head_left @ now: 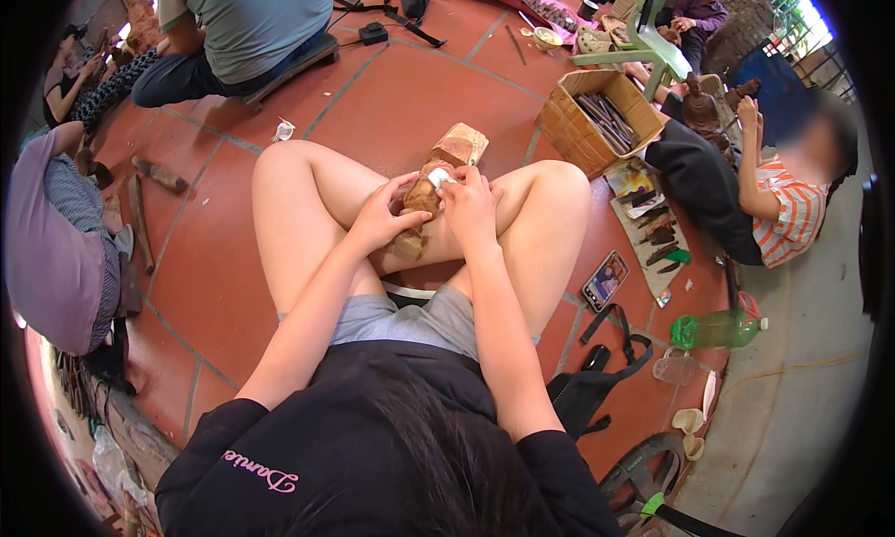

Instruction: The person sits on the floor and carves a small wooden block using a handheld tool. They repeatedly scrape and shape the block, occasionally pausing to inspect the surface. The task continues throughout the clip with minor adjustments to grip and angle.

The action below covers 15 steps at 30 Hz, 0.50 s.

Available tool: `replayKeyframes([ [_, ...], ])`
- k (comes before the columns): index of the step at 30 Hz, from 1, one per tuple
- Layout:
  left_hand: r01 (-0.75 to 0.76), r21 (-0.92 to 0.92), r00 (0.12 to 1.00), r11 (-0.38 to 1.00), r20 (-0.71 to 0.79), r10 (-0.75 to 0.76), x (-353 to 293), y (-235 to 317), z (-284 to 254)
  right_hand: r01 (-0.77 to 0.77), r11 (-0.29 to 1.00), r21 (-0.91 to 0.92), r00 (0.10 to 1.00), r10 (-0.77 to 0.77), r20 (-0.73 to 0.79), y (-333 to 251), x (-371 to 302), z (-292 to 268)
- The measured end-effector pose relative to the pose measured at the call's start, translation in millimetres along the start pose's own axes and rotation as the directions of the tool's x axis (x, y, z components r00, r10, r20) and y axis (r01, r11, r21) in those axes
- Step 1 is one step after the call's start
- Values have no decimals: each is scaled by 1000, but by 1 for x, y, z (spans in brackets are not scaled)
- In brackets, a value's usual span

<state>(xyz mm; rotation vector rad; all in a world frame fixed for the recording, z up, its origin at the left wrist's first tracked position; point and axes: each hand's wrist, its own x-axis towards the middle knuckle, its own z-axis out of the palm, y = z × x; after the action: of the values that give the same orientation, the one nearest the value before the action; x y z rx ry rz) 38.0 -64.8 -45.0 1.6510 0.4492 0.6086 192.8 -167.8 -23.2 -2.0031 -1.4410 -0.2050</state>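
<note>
A brown carved piece of wood (pixel 422 198) lies across my crossed legs, with a paler squared block end (pixel 463 144) pointing away from me. My left hand (pixel 387 218) grips the carving from its left side, thumb and fingers spread around it. My right hand (pixel 469 204) pinches a small white piece (pixel 438 176), which looks like folded paper or cloth, against the top of the wood. The fingers partly cover both the white piece and the carving, so the carved shape cannot be made out fully.
A cardboard box (pixel 571 117) of tools stands ahead right, beside a tool roll (pixel 653 220). A phone (pixel 606 281), a black bag (pixel 583 388), a green bottle (pixel 722 329) and a plastic cup (pixel 673 366) lie right. Other people sit around; wood pieces (pixel 158 175) lie left.
</note>
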Motion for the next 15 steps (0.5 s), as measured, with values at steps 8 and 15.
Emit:
replayKeyframes([
  [8,29,-88,1000,996,5,-28,-1,2,1,-41,999,2,999,41,-15,1,0,3],
  [15,49,-169,998,984,47,-41,0,1,1,-14,998,-60,1000,15,25,4,7,6],
])
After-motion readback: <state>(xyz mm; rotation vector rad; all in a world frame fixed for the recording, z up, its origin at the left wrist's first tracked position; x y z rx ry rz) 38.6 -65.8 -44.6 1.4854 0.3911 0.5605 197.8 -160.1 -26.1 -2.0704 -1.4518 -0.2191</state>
